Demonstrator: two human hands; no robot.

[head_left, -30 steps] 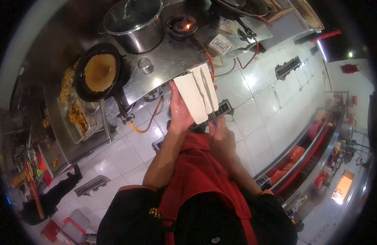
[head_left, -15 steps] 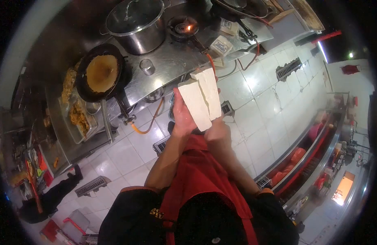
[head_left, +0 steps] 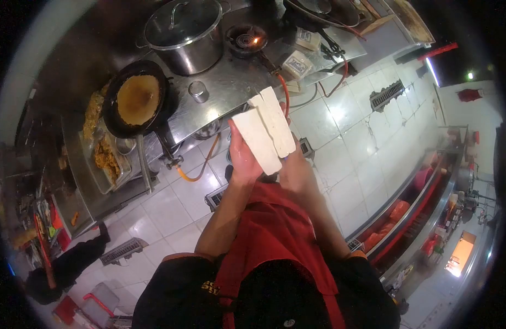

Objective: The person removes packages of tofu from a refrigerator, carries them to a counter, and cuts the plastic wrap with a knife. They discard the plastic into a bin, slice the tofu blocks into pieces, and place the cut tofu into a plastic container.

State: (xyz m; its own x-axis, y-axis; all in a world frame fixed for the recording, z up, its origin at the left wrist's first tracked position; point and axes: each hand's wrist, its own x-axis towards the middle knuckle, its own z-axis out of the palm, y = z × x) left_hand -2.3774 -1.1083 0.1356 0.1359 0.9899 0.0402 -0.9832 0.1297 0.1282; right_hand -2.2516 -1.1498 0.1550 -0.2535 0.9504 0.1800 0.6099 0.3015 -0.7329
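Note:
Two long white slabs, looking like soft cheese or tofu, lie side by side in front of my apron, above the floor. My left hand [head_left: 243, 156] cups the left white slab [head_left: 257, 141] from below and the left, its fingers mostly hidden. Along the right white slab [head_left: 276, 122], my right hand [head_left: 296, 167] presses from the side and underneath; its fingertips show beyond the far edge. A thin, uneven seam runs between the slabs. A small blue spot shows near my right fingers; I cannot make out what it is.
Ahead is a steel counter [head_left: 220, 98] with a lidded pot [head_left: 190, 55], a lit burner [head_left: 246, 41], a metal cup [head_left: 198, 91] and wrapped packages [head_left: 298, 64]. At left, a pan [head_left: 113, 118] holds a browned flat round [head_left: 138, 100], beside a food tray [head_left: 120, 174]. Hoses hang off the counter's edge.
My right hand has shifted from the slabs' near end, where it was fisted, to along their right side. The gap between the slabs has narrowed, and they have turned slightly.

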